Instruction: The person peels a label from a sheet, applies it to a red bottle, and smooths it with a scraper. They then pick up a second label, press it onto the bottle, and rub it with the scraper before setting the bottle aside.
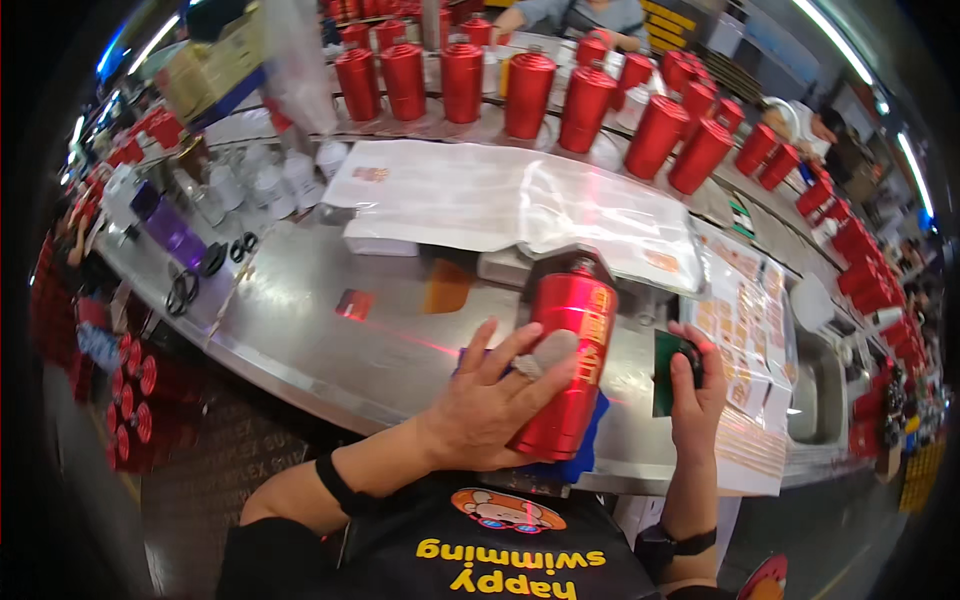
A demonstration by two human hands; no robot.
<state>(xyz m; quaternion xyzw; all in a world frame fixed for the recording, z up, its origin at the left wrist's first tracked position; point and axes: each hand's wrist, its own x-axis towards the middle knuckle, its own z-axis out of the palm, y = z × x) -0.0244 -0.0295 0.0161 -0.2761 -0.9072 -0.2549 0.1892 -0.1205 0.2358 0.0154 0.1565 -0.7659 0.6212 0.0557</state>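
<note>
A shiny red metal bottle (583,340) with yellow lettering leans back over a blue cloth (585,455), its upper end by a dark angular stand (597,257). My left hand (490,400) steadies the bottle from its left side, fingers spread and a ring on one. A grey, rounded pad (557,348) is at those fingers, against the bottle. To the right, my right hand (698,390) pinches a flat dark green card (662,378) with a dark rounded piece at the fingers. The card is apart from the bottle, above the metal table (400,365).
White sheets in clear plastic (450,190) cover the table's back. Printed sticker sheets (745,330) lie at right, beside a sink (820,390). Red bottles (462,85) line a conveyor beyond. Clear bottles, a purple bottle (175,228) and scissors (242,247) are at left. Another person (590,15) sits opposite.
</note>
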